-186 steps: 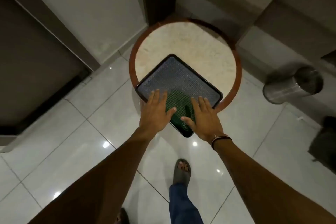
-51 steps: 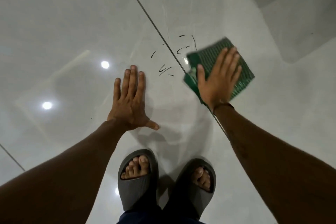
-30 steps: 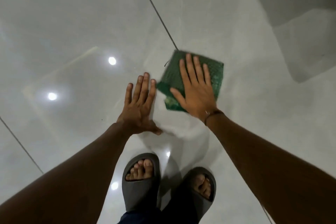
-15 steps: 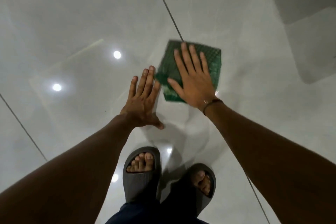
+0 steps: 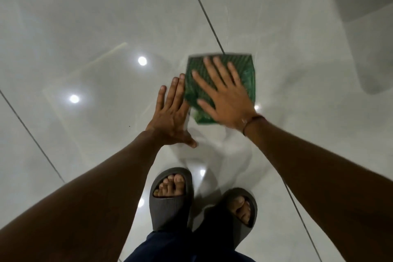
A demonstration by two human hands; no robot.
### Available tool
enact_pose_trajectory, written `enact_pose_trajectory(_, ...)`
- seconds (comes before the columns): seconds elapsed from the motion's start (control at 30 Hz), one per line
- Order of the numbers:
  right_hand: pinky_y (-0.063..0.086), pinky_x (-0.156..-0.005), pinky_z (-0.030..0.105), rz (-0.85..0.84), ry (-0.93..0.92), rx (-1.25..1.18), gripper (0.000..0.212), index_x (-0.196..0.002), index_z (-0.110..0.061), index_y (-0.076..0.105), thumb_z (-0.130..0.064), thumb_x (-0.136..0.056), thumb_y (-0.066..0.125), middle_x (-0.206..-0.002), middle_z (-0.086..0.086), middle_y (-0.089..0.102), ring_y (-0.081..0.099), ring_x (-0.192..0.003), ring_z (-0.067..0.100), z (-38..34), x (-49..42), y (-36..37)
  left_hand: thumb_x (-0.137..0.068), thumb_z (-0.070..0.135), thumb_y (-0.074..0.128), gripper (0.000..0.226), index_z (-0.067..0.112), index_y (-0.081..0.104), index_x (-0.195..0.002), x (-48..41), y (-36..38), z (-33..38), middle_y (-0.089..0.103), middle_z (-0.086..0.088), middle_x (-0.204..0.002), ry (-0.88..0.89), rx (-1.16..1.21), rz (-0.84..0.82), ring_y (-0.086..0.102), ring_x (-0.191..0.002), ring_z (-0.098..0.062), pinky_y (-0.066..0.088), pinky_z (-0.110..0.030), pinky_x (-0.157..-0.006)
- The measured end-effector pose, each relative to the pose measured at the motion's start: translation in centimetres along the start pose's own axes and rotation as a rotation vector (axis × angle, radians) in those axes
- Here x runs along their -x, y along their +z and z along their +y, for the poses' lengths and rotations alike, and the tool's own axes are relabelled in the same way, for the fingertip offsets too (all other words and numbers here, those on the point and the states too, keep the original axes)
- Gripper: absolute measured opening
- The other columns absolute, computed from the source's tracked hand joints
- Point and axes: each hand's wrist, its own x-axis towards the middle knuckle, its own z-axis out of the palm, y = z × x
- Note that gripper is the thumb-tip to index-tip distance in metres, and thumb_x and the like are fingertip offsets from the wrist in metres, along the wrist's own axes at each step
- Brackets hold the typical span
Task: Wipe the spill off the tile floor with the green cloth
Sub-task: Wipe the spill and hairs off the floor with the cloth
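The tile floor [image 5: 89, 17] is glossy and grey. The folded green cloth [image 5: 244, 70] lies flat on it, squarish, its slightly longer axis running away from the person; its edges look blurred. The right hand [image 5: 225, 100] presses on it, fingers spread. The left hand [image 5: 172, 119] rests flat, open, just beside.

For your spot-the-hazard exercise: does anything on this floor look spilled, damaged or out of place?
Nothing stands out. The right hand presses the green cloth flat on the glossy floor; no marks show around it.
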Motion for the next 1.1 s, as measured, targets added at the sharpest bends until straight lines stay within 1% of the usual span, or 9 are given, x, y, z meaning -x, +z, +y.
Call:
enact_pose_trajectory(0.07, 0.014, -0.138, 0.060, -0.048, -0.083, 0.041, 0.083, -0.175, -0.026, 0.010, -0.070, -0.108, 0.031, -0.184, 0.016, 0.007, 0.011, -0.171, 0.038, 1.1, 5.5, 1.0, -0.046, 0.104, 0.064, 0.177, 0.009, -0.020, -0.169, 0.0, 0.0, 0.0, -0.033, -0.017, -0.175, -0.008, 0.017, 0.003, -0.034, -0.162, -0.036, -0.024, -0.055, -0.129)
enact_pose_trajectory(0.17, 0.014, -0.138, 0.059, -0.042, 0.048, 0.054, 0.087, -0.175, -0.028, 0.012, -0.073, -0.106, 0.039, -0.183, 0.016, 0.010, 0.016, -0.170, 0.039, 5.3, 8.6, 1.2, -0.044, 0.101, 0.070, 0.179, 0.012, -0.023, -0.169, 0.1, 0.1, 0.0, -0.036, -0.013, -0.175, -0.026, 0.009, 0.013, -0.036, -0.161, -0.032, -0.028, -0.050, -0.128)
enact_pose_trajectory(0.33, 0.013, -0.135, 0.066, 0.081, 0.427, -0.051, 0.087, -0.175, -0.025, 0.010, -0.076, -0.105, 0.025, -0.181, 0.024, 0.010, 0.013, -0.168, 0.046, 3.3, -2.0, -0.6, -0.044, 0.104, 0.068, 0.179, 0.011, -0.020, -0.169, 0.0, 0.6, -0.1, -0.033, -0.014, -0.176, 0.003, 0.001, 0.052, -0.030, -0.164, -0.035, -0.024, -0.053, -0.130)
enact_pose_trajectory(0.53, 0.009, -0.138, 0.061, -0.013, 0.125, -0.072, 0.086, -0.175, -0.028, 0.002, -0.070, -0.107, 0.034, -0.184, 0.014, 0.002, 0.004, -0.172, 0.037, -1.3, 7.2, 2.4, -0.047, 0.111, 0.055, 0.175, 0.011, -0.017, -0.170, -0.2, 0.8, -0.2, -0.032, -0.018, -0.176, 0.045, 0.020, 0.076, -0.031, -0.163, -0.036, -0.013, -0.065, -0.131)
enact_pose_trajectory(0.67, 0.004, -0.138, 0.062, -0.035, 0.700, -0.104, 0.083, -0.176, -0.027, 0.004, -0.070, -0.107, 0.024, -0.184, 0.017, -0.002, 0.000, -0.171, 0.040, 4.6, 17.0, 3.0, -0.042, 0.110, 0.058, 0.179, 0.010, -0.015, -0.171, -0.1, 1.4, -0.4, -0.029, -0.016, -0.177, 0.035, -0.023, 0.098, -0.026, -0.165, -0.036, -0.011, -0.062, -0.132)
enact_pose_trajectory(0.73, 0.011, -0.136, 0.064, 0.092, 1.118, -0.151, 0.083, -0.175, -0.020, 0.009, -0.067, -0.108, 0.020, -0.183, 0.021, 0.003, 0.005, -0.170, 0.043, 7.6, 14.4, 1.8, -0.041, 0.112, 0.056, 0.180, 0.008, -0.014, -0.171, -0.1, 1.6, -0.4, -0.029, -0.016, -0.177, 0.016, -0.047, 0.108, -0.026, -0.165, -0.034, -0.018, -0.055, -0.132)
enact_pose_trajectory(0.8, 0.012, -0.136, 0.062, 0.192, 1.312, -0.165, 0.082, -0.175, -0.017, 0.012, -0.064, -0.108, 0.021, -0.182, 0.023, 0.006, 0.008, -0.170, 0.044, 9.4, 9.6, 0.2, -0.040, 0.110, 0.057, 0.181, 0.008, -0.016, -0.170, -0.3, 1.7, 0.2, -0.031, -0.015, -0.177, 0.008, -0.075, 0.105, -0.028, -0.165, -0.032, -0.022, -0.049, -0.130)
enact_pose_trajectory(1.0, 0.009, -0.139, 0.060, 0.161, 0.587, -0.128, 0.100, -0.174, -0.007, 0.004, -0.075, -0.105, 0.030, -0.182, 0.015, 0.001, 0.012, -0.171, 0.037, 2.3, 9.8, 3.6, -0.052, 0.110, 0.053, 0.170, 0.009, -0.012, -0.172, -0.5, 1.0, 2.5, -0.019, -0.013, -0.181, 0.120, -0.171, 0.132, -0.017, -0.168, -0.033, -0.009, -0.059, -0.134)
enact_pose_trajectory(1.1, 0.009, -0.139, 0.059, 0.061, 0.633, -0.159, 0.097, -0.175, -0.018, 0.000, -0.077, -0.105, 0.032, -0.185, 0.011, 0.005, 0.005, -0.172, 0.033, -1.4, 21.2, 5.7, -0.057, 0.110, 0.049, 0.165, 0.004, -0.005, -0.172, -2.0, 1.4, 5.8, -0.010, -0.017, -0.181, 0.357, -0.267, 0.095, -0.008, -0.169, -0.036, 0.001, -0.064, -0.134)
